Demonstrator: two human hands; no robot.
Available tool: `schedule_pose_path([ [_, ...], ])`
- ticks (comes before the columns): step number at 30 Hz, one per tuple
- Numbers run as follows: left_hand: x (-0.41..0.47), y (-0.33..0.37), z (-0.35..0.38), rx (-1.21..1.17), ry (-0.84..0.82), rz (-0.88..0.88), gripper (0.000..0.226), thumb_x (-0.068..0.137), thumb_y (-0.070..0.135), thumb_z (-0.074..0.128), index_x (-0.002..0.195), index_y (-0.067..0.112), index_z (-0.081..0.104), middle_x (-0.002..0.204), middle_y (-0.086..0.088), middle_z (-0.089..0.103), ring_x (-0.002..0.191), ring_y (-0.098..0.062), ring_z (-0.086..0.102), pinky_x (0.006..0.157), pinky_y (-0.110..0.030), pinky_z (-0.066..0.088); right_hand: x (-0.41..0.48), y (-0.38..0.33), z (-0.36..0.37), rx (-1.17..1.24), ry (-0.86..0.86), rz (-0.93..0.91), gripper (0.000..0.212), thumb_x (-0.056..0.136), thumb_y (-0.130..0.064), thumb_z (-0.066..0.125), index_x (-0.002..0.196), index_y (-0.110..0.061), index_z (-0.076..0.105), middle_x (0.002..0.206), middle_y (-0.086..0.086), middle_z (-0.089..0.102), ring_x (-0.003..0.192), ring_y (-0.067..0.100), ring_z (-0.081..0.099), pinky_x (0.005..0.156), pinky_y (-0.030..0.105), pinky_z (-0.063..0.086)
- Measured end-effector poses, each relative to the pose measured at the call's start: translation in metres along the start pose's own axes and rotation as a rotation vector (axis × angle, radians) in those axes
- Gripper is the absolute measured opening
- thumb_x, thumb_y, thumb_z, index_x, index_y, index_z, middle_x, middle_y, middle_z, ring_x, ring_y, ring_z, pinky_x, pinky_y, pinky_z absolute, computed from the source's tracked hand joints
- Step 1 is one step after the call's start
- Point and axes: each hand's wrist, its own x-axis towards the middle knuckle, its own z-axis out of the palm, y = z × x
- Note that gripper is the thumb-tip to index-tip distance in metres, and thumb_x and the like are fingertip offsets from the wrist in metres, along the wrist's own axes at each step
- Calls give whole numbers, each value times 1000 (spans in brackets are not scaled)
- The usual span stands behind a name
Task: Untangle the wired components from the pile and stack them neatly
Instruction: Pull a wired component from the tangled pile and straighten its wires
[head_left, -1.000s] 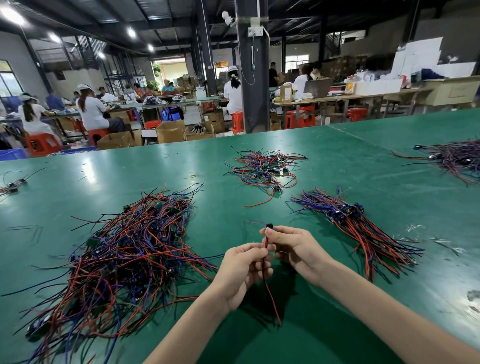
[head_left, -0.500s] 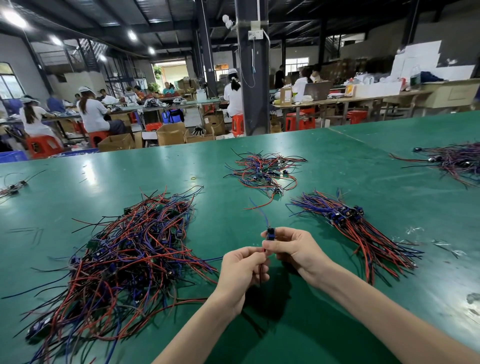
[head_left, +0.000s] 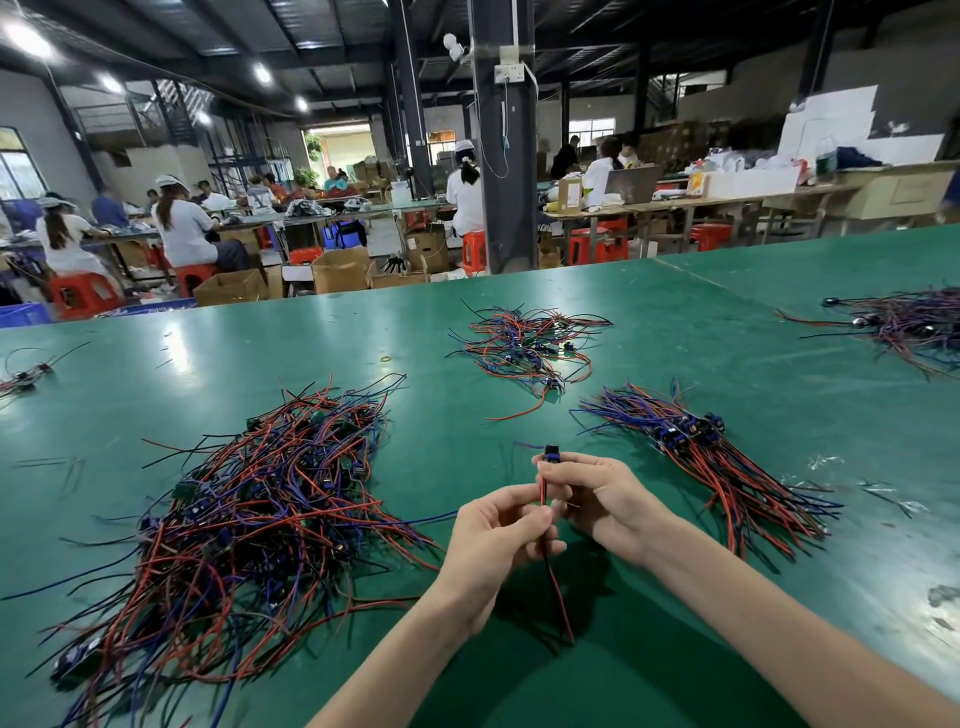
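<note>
Head view, from left to right: at the far left edge of the green table (head_left: 675, 322) lies 1 small cluster of wires (head_left: 21, 376), partly cut off by the frame. Next comes 1 large tangled pile (head_left: 249, 509) of red, blue and black leads with small connectors and green boards buried in it; how many pieces it holds cannot be counted.

Just right of that pile, above the near part of the table, 2 bare hands share 1 wired component (head_left: 550, 454). The left hand (head_left: 498, 540) pinches its red and black leads between thumb and forefinger, and the free ends hang below that pinch toward the table. The right hand (head_left: 602, 504) has its fingers curled round the same leads higher up, right under the blue-and-black connector, which stands upright above the fingers. 1 thin blue lead trails off to the left from the connector. The 2 hands are close together, fingertips nearly touching.

Beyond the hands, farther back on the table, sits 1 smaller loose tangle (head_left: 524, 345), well apart from the big pile. Right of the hands lies 1 aligned bundle (head_left: 717, 467), its connectors grouped at the far end and its red and black leads fanned toward the near edge. At the far right edge, 1 more tangled heap (head_left: 909, 325) runs out of frame.

That makes 5 wire groups on the table and 1 component in the hands.
</note>
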Motion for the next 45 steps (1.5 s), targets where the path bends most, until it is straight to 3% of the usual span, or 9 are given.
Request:
schedule_pose_path([
  [3,-1,0,0,48,17,-25,17,86,-6,61,93,5,71,67,-3,65,55,-12,58,57,-27,56,-1,1,0,-29,0,0,25,58,-5,72,83,-3,70,64,6,63,55,12,48,52,19,40],
  [7,0,1,-2,57,78,-99,17,86,-11,57,88,1,70,71,-10,67,48,-14,57,53,-30,56,-1,2,1,-53,-20,-26,21,62,-2,72,82,-6,72,67,3,65,51,9,46,58,20,41],
  [13,2,-2,-2,-2,31,-125,12,85,-8,60,95,-8,66,68,-10,61,54,-13,59,60,-28,57,2,3,-4,-52,36,-39,15,72,3,70,77,-10,73,68,0,66,50,7,43,67,25,41],
  [15,3,-3,-2,-10,14,-152,15,85,-8,60,100,-10,63,69,-12,64,56,-15,61,59,-28,57,2,2,-6,-57,59,-41,15,73,3,70,78,-11,73,68,-1,67,50,6,43,64,23,41],
  [19,3,-2,-5,57,2,-197,2,86,-3,63,86,-4,63,66,-14,66,52,-17,63,54,-28,56,3,3,-8,-84,69,-50,16,73,3,71,76,-12,74,69,-1,68,49,5,44,54,17,41],
  [24,4,0,-6,125,22,-202,15,88,7,63,76,-1,62,55,-6,60,43,-11,56,46,-24,52,7,5,-10,-83,75,-59,15,73,4,71,74,-11,75,69,0,67,49,5,43,51,17,43],
  [31,0,2,-4,71,-69,-202,4,90,2,59,88,0,56,65,-12,65,51,-16,61,54,-29,56,9,4,-14,-87,69,-96,15,73,5,71,77,-9,75,71,0,68,51,5,44,51,16,43],
  [37,0,2,-4,151,-37,-200,18,93,8,58,79,6,47,53,-7,57,41,-12,51,46,-28,52,11,5,-14,-96,72,-103,15,73,4,72,76,-11,76,73,0,68,52,5,44,53,17,43],
  [45,-2,3,-1,70,-118,-231,3,91,-4,54,92,-3,57,68,-12,64,53,-15,61,55,-29,56,16,3,-19,-55,121,-126,18,75,6,68,78,-11,74,69,-2,67,53,7,40,51,15,41],
])
